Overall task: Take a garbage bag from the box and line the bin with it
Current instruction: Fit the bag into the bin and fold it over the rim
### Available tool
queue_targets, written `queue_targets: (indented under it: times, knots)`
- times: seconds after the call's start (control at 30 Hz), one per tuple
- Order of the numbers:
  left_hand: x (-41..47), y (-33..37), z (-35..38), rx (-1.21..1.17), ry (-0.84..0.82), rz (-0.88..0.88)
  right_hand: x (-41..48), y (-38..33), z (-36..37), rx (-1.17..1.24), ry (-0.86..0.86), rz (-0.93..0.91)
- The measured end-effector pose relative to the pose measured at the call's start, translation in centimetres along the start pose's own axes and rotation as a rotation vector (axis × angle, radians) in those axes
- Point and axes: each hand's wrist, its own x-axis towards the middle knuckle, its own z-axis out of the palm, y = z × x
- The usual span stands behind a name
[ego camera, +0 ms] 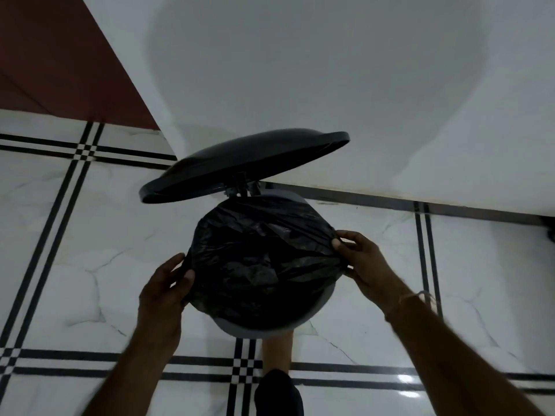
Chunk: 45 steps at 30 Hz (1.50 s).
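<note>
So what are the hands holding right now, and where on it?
Both hold the black bag by its stretched edge: the left hand on the left side, the right hand on the right, over the bin rim.

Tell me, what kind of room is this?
Probably a room in a home, maybe a kitchen or hallway. There's a shiny white tiled floor with black lines, a plain white wall, and a small pedal bin with its lid up.

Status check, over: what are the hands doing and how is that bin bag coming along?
Left hand and right hand both gripping black bag edge, stretching it over bin rim. Lid up. Near rim partly uncovered. Nothing blocking.
</note>
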Motion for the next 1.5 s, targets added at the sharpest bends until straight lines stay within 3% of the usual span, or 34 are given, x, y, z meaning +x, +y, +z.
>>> queue_targets:
  times: [0.33, 0.47, 0.57, 0.77, 0.83, 0.97, 1.03, 1.17, 1.23, 1.3, 1.5]
  knots:
    - [-1.3, -2.9, -0.6, -0.288, 0.063, -0.287, -1.1, 1.5, -0.3, 0.091, 0.049, 0.071]
    - [-1.9, -3.3, -0.6, -0.325, 0.130, -0.309, -1.5, 1.9, -0.5, 0.095, 0.124, -0.025]
    - [-2.5, -3.3, -0.5, -0.304, 0.218, -0.313, -1.8, 2.5, -0.8, 0.057, 0.082, -0.074]
    - [-3.8, -3.2, -0.4, -0.263, 0.062, -0.367, -3.3, 2.6, -0.8, 0.141, -0.053, -0.111]
    - [-4.1, -3.3, -0.6, -0.260, 0.080, -0.387, -3.5, 3.1, -1.0, 0.145, -0.013, -0.114]
    - [-4.5, -3.3, -0.6, -0.463, 0.162, -0.486, -3.9, 3.4, -1.2, 0.151, 0.213, 0.066]
    - [-5.1, -3.4, -0.2, -0.541, 0.154, -0.490, -3.8, 3.8, -1.8, 0.181, 0.241, 0.212]
    - [-6.2, -4.2, 0.3, -0.582, 0.096, -0.471, -3.7, 4.1, -2.5, 0.517, 0.242, 0.444]
    - [-6.3, -4.5, 0.4, -0.588, 0.096, -0.483, -3.8, 4.0, -2.9, 0.682, 0.246, 0.384]
    - [-6.2, -4.8, 0.3, -0.610, 0.109, -0.468, -3.8, 4.1, -2.9, 0.701, 0.160, 0.273]
    - [-6.3, -4.7, 0.4, -0.369, 0.043, -0.409, -3.9, 3.1, -1.3, 0.401, 0.060, 0.039]
